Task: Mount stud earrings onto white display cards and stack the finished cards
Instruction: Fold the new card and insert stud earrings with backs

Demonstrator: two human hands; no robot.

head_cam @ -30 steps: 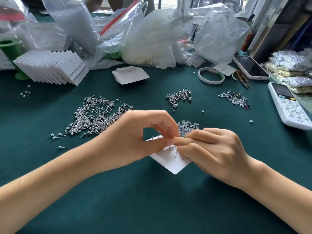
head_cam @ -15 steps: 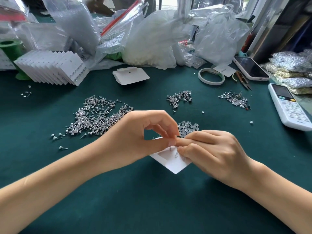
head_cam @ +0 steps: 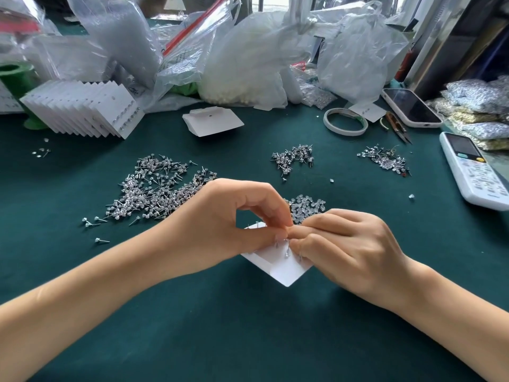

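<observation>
A white display card (head_cam: 283, 267) lies tilted on the green cloth, with several stud posts standing up through it. My left hand (head_cam: 225, 230) pinches the card's upper edge between thumb and fingers. My right hand (head_cam: 347, 244) meets it fingertip to fingertip and pinches something tiny at a post; what it holds is hidden. A big heap of loose stud earrings (head_cam: 154, 191) spreads to the left. A small pile of clear backs (head_cam: 307, 209) sits just behind my hands. Finished cards (head_cam: 82, 108) stand in a fanned stack at the far left.
A few blank cards (head_cam: 212, 122) lie at centre back. Two smaller stud heaps (head_cam: 293, 158) (head_cam: 385, 161) lie further right. A tape roll (head_cam: 345, 122), snips (head_cam: 396, 128), a phone (head_cam: 411, 107) and a white handset (head_cam: 473, 172) sit at the right. Plastic bags (head_cam: 248, 59) crowd the back.
Both hands stay together on the card with only slight fingertip shifts. The card has barely moved.
</observation>
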